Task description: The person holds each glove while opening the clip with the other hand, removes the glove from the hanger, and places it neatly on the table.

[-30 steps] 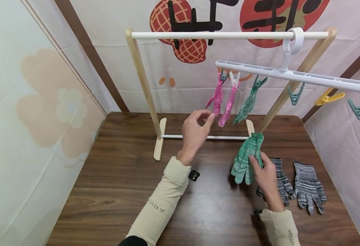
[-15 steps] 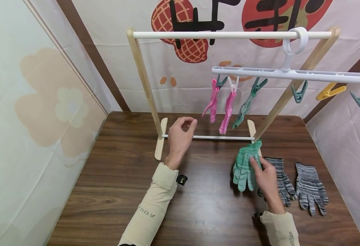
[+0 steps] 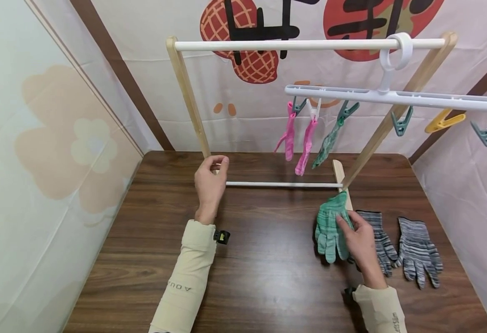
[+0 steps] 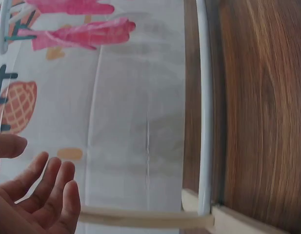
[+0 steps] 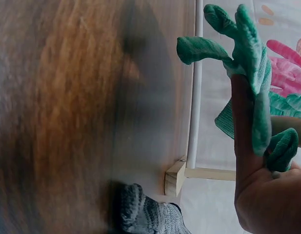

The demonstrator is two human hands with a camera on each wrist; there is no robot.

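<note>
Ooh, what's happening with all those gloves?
A person's right hand has a green glove in its grip, in front of the rack. Their left hand holds nothing. Two pink gloves and another green one already hang from clips on the white hanger, and three other clips there hold nothing. Two grey striped gloves lie on the right side of the wooden table.
</note>
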